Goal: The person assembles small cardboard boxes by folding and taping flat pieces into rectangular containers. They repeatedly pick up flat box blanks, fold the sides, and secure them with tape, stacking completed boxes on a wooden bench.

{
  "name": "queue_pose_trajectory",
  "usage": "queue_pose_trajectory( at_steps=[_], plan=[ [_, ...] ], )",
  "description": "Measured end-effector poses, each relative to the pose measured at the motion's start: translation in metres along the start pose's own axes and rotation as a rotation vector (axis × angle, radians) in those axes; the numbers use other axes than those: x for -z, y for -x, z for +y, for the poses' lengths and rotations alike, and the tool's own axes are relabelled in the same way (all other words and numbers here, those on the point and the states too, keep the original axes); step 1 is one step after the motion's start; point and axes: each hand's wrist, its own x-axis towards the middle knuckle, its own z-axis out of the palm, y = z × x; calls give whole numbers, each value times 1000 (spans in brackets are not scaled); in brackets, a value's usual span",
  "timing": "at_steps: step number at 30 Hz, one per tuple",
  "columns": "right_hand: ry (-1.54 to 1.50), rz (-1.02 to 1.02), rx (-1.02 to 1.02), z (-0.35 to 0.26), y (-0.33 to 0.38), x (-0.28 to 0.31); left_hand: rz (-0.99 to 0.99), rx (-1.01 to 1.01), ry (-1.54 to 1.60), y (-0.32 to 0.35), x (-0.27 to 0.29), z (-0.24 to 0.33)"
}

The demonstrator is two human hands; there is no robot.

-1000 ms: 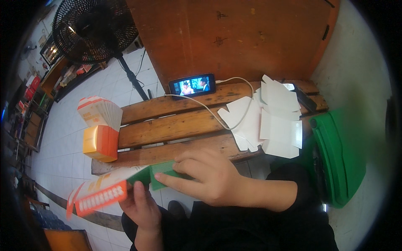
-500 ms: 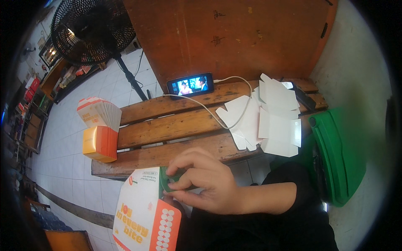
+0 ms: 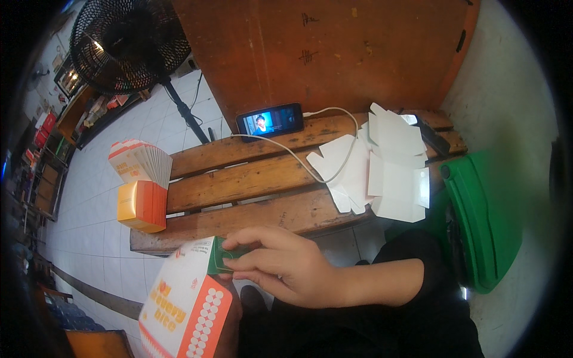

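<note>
A white and orange cardboard food box with yellow lettering is tilted at the lower middle, in front of the bench. My left hand supports it from behind and below; only a strip of that hand shows, and the carton hides its fingers. My right hand has its fingers bent around the green end flap of the box, the fingertips touching it. A few stray lines on the green flap look like a fold or slot, too small to make out.
On the slatted wooden bench lie unfolded white cartons, a lit phone with a white cable, and a dark object. Stacked flat orange boxes stand at its left end. A green bin and a fan flank it.
The box has shifted left and turned, its orange side now facing me more. My right hand has followed slightly left, and part of my left hand has come into sight.
</note>
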Motion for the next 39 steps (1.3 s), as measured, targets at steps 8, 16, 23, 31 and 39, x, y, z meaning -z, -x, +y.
queue_pose_trajectory(
  at_steps=[8, 16, 23, 31, 39],
  plan=[
    [333, -134, 132, -14, -12, 21, -148, 75, 54, -5, -5, 3],
    [367, -26, 248, -25, -10, 11, -250, 431, 247, -6, -16, 4],
    [419, 11, 425, -16, -16, 23, -102, -204, -283, -14, -14, 17],
    [263, -64, 383, -16, -18, 29, -168, 47, 243, -30, -2, 24],
    [133, -110, 362, -32, -15, 26, -87, -248, 107, -24, 10, 23]
  ],
)
